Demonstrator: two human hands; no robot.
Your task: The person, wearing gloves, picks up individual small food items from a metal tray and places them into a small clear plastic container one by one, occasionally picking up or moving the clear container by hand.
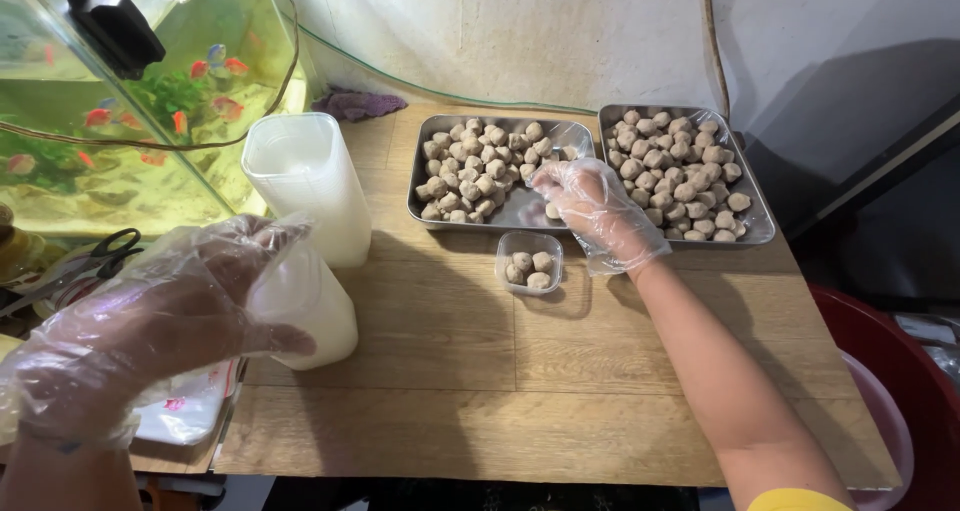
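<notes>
**Worktop contents, left to right**

Left hand (pixel 150 321), in a clear plastic glove — fingers curled round a stack of translucent white plastic tubs (pixel 305 306). Small clear square tub (pixel 530 261) on the wooden worktop (pixel 450 391), holding three brown meatballs. Gloved right hand (pixel 590 206) — fingertips pinched on a meatball (pixel 553 211) over the left steel tray (pixel 520 211). Right steel tray (pixel 760 229), full.

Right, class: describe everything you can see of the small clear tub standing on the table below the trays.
The small clear tub is a squarish plastic container with rounded corners, open-topped and upright on the wooden table. It holds a few brownish meatballs, so it is far from full. It stands just in front of the left metal tray, apart from it. The gloved right hand hovers nearby, not touching it.
</notes>
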